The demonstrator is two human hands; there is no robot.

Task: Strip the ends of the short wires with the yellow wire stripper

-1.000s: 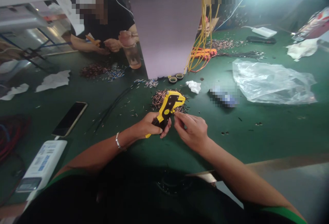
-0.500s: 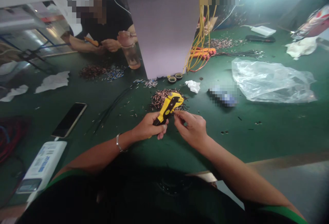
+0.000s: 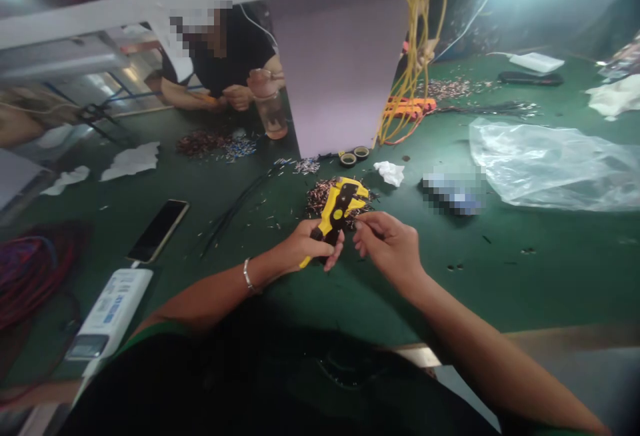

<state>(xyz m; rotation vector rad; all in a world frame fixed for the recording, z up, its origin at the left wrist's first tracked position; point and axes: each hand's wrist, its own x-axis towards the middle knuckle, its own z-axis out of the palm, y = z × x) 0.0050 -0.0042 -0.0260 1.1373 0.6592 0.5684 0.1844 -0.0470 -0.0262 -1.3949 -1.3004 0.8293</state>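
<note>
Though near yellow tool (image 3: 339,214), right hand's (image 3: 393,244) pinched piece (image 3: 357,219) unclear; wire (perhaps).

Left hand (image 3: 303,244): wrapped around yellow-black tool (image 3: 339,215), centre of frame.
Right hand (image 3: 393,247): pinched, right of centre.
Phone (image 3: 159,231): flat, left.
Plastic bag (image 3: 555,169): right edge.

A dark-screened phone (image 3: 157,231) is lying on a green tabletop (image 3: 500,303) beside a labeled white device (image 3: 115,306), while a coil of mostly red cable (image 3: 35,276) is sitting at far left. Two tape rolls (image 3: 348,165) are resting at the foot of a pale panel (image 3: 345,63), yellow wires (image 3: 411,69) hanging alongside. A clear bottle (image 3: 270,115) is standing near a person in a dark top (image 3: 244,49); a transparent plastic bag (image 3: 555,169) is lying flat at right.
</note>
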